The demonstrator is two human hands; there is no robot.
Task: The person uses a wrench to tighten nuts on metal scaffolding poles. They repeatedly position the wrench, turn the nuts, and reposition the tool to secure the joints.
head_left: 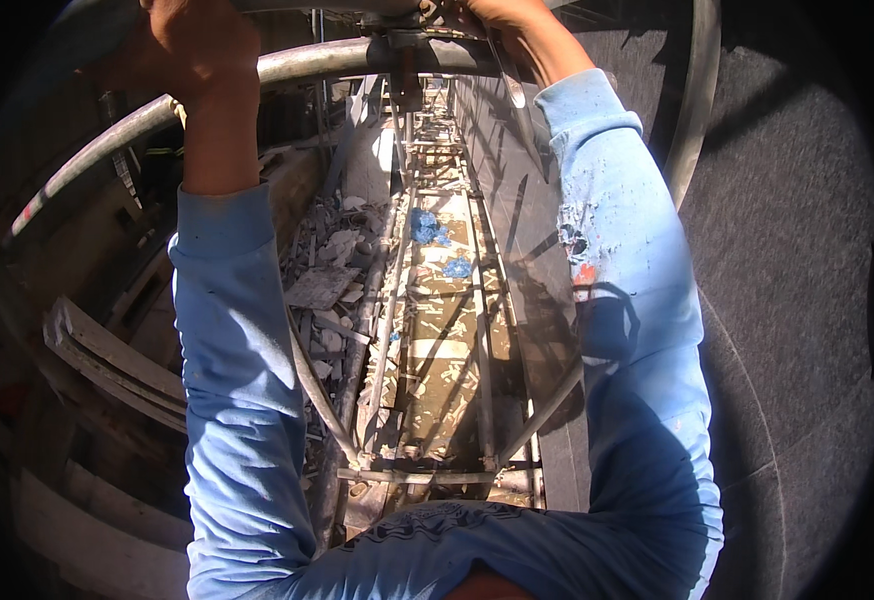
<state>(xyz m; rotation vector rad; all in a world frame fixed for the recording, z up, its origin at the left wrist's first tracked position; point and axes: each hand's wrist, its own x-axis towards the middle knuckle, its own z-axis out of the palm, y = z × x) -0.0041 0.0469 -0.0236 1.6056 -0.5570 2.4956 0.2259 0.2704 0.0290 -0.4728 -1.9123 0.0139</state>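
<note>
A metal pipe (327, 62) crosses the upper part of the view, running from side to side, its lit left end dropping away toward the left rim; its bend matches the lens. A dark clamp (406, 90) hangs on it near the middle, and a second pipe (329, 6) lies just above. Both arms are raised, elbows bent low. The left forearm rises almost straight, bringing the left hand (202, 45) in front of the pipe; the right forearm leans inward toward the right hand (507, 12), cut by the upper edge. Shadow and cropping hide the fingers, so I cannot tell how far open they are or what they hold. Below, scaffold bars flank a littered passage with blue bundles (427, 228), rubble (332, 275) left, a dark wall (797, 270) right.
</note>
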